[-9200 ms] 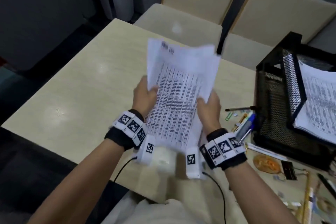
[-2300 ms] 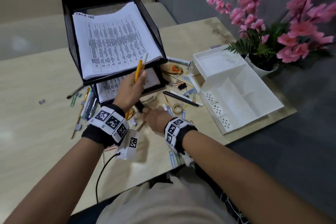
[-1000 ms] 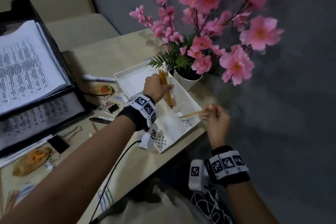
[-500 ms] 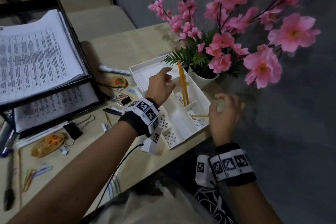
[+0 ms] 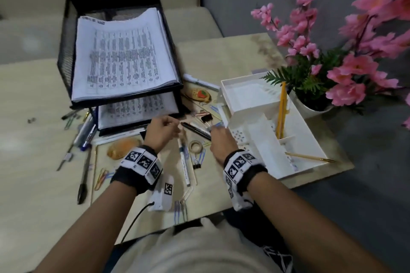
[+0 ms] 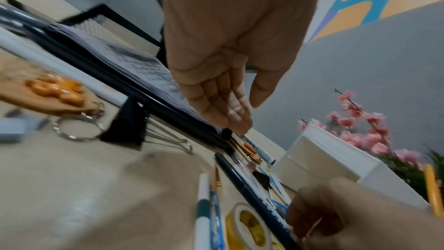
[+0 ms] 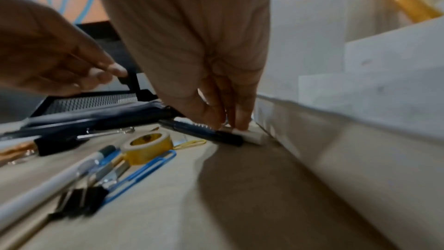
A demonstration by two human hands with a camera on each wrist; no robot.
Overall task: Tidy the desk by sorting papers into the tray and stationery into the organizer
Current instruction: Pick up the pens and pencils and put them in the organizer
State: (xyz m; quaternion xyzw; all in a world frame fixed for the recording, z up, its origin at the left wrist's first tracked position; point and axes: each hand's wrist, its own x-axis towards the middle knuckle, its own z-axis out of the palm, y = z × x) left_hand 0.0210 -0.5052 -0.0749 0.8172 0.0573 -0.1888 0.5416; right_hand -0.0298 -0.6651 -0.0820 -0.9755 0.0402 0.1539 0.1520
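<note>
Beige desk (image 5: 40, 99) bears tray (image 5: 66, 55), organizer (image 5: 310, 139), scattered pens (image 5: 84, 175).

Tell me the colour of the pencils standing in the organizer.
Yellow; the pencils stand in the white organizer, clearest in the head view.

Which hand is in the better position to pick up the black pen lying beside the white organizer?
Right. The right hand already has its fingertips down at the black pen, close to the organizer. The left hand hangs open above the desk, holding nothing.

Probably an office: a desk (image 5: 40, 86) with a mesh paper tray (image 5: 66, 55), a white organizer (image 5: 310, 133) and scattered pens (image 5: 195, 127).
</note>
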